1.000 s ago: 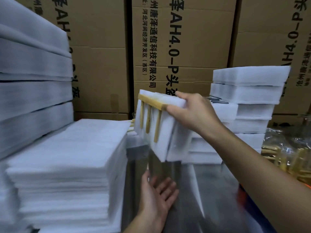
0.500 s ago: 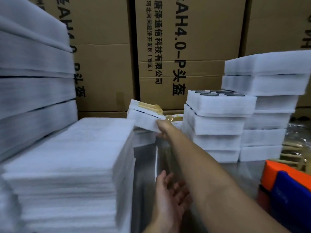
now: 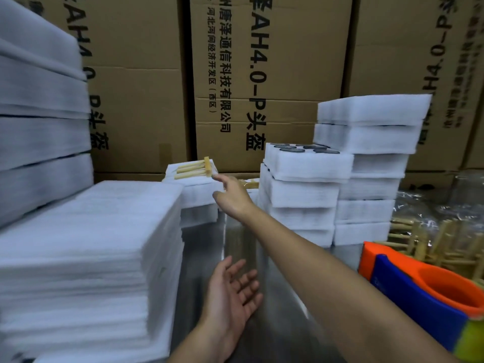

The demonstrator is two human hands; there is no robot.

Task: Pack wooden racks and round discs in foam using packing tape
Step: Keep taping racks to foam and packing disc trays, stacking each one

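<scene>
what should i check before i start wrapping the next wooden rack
1. Right hand free: ok, fingers straight, holding nothing.
2. Left hand free: ok, open above the shiny metal table.
3. White foam-wrapped wooden rack pack resting flat on the rear pile: ok.
4. Stack of white foam sheets at left: ok.
5. Orange-and-blue tape dispenser nearby: ok.
6. Tape remaining on it: cannot tell.

Shiny metal table (image 3: 201,258) under a foam sheet stack (image 3: 86,258), foam-wrapped packs (image 3: 301,195), bagged wooden racks (image 3: 424,239), orange-blue tape dispenser (image 3: 408,284).
</scene>
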